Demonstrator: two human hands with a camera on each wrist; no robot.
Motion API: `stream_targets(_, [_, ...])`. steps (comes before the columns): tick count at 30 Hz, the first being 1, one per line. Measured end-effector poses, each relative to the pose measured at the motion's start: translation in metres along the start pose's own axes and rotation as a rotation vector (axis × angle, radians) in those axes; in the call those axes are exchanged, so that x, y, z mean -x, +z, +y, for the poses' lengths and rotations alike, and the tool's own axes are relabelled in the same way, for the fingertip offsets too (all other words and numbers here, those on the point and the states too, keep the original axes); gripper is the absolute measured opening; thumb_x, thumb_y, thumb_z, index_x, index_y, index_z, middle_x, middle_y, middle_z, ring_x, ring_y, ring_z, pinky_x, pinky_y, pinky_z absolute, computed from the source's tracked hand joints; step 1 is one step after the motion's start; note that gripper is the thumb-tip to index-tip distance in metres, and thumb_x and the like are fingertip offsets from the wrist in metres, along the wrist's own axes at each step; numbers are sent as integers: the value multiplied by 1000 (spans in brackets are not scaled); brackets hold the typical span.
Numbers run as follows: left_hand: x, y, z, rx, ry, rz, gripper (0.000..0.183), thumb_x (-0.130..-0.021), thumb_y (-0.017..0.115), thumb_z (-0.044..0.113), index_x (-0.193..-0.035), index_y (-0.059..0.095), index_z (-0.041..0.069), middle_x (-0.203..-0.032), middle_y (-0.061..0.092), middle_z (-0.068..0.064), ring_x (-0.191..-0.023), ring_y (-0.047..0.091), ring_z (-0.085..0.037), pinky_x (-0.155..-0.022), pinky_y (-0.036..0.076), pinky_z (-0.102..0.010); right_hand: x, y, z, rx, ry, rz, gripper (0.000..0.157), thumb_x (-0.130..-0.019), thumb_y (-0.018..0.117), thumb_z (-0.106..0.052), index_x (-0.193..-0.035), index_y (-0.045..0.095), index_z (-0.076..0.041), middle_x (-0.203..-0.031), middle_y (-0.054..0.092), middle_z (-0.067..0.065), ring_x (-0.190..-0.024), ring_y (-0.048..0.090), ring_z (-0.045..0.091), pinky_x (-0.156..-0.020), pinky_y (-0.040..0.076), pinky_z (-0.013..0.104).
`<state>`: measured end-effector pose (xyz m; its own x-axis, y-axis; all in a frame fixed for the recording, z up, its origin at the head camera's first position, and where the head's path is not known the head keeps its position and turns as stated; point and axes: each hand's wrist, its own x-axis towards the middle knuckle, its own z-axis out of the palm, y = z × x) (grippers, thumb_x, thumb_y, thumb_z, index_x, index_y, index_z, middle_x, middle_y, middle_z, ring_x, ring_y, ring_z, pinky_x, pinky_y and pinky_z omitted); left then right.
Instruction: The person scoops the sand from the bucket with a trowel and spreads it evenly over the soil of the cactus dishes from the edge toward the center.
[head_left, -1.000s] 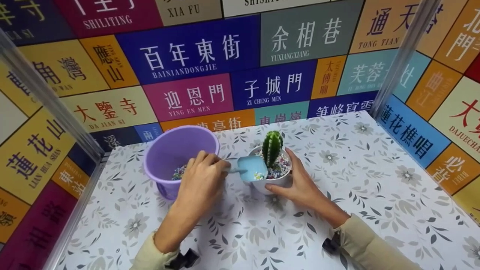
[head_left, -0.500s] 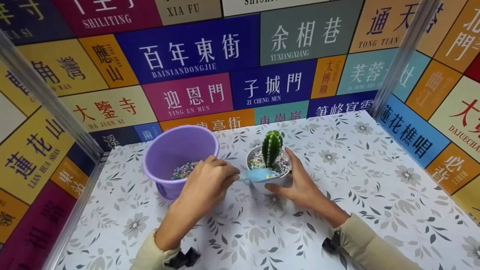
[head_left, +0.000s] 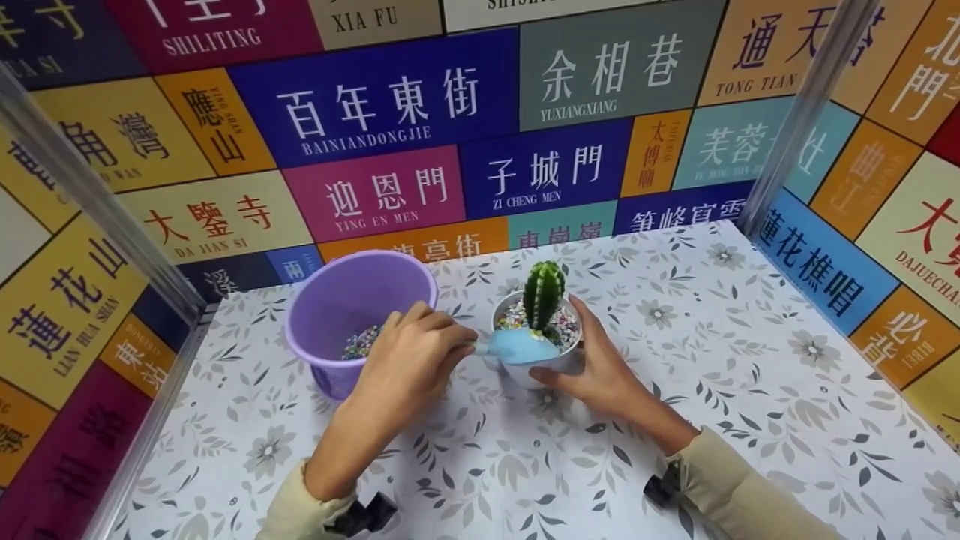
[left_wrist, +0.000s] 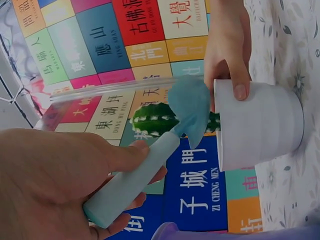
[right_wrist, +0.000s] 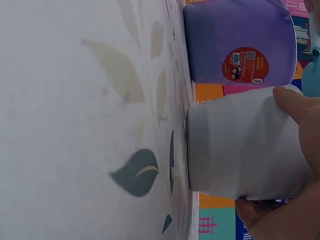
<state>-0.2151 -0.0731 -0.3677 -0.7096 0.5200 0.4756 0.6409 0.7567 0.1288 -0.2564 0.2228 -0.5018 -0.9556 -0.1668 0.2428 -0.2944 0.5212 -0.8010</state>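
A small light-blue shovel (left_wrist: 190, 107) is held by its handle in my left hand (head_left: 409, 360). Its blade is tilted over the near rim of a white flowerpot (left_wrist: 260, 125), in front of a green cactus (head_left: 544, 292). Multicoloured pebbles (head_left: 514, 315) cover the top of the pot around the cactus. My right hand (head_left: 600, 367) grips the pot from the right side, thumb at the front near the rim. In the right wrist view the pot stands upright on the table, with fingers on both sides of it.
Left of the pot stands a purple bucket (head_left: 319, 315) with more coloured pebbles (head_left: 361, 343) at its bottom. A floral cloth (head_left: 675, 360) covers the table. Behind it rises a wall of coloured name panels (head_left: 375, 105), with clear edge strips at both corners.
The shovel blade has gone from level beside the pot to tipped over its near rim, its underside now showing. My right hand and the pot have stayed in place.
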Motion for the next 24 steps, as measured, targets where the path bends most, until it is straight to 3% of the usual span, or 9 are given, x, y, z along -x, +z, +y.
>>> stream_targets(6, [-1,-1,-2,-39,-9,37,13,-98,80,19,-110,85,20,-105,81,-1,-101,63,-26,-82,45,-40,1,0,0,0,-9,5,131,-80,94,-49,-174,10,-15,-181,16,21,-165,23,47,-128,22,72])
stream_targets(19, [-1,-1,-8,-151,-64,134,16,-96,81,11,-111,85,16,-108,81,-5,-103,63,-29,-83,48,-43,3,0,-3,-18,21,-10,131,-81,92,-56,-175,7,-23,-183,11,16,-167,18,43,-130,19,71])
stream_targets(24, [1,1,-17,-137,-68,188,18,-96,80,7,-112,84,15,-110,80,-6,-104,63,-30,-83,50,-43,2,0,-3,-24,20,-10,130,-82,92,-55,-175,7,-24,-183,10,16,-167,17,44,-130,18,71])
